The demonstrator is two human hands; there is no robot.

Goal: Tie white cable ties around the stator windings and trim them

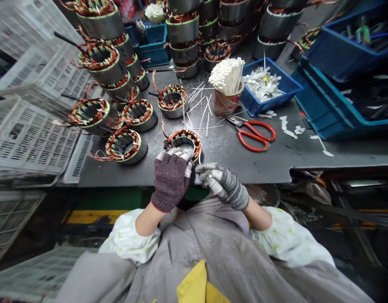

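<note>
A motor stator [197, 145] with copper windings stands near the table's front edge. My left hand [171, 181], in a dark purple glove with pale fingertips, is closed over its near rim, hiding part of the windings. Just to the right, my right hand [227, 185], in a grey striped glove, has thumb and fingers pinched together below the rim. A thin white strip [199, 157], like a cable tie, runs from the stator's right side toward these fingers; its end is partly hidden. Another thin white strip rises from the stator's far side.
More stators [124, 145] stand singly and stacked at left and back. Loose white strips [208, 105] lie behind, beside a cup [225, 103] full of them. Red-handled scissors [255, 134] lie right, near a blue tray [252, 107] of white scraps. White crates [32, 139] stand left, teal bins [320, 103] right.
</note>
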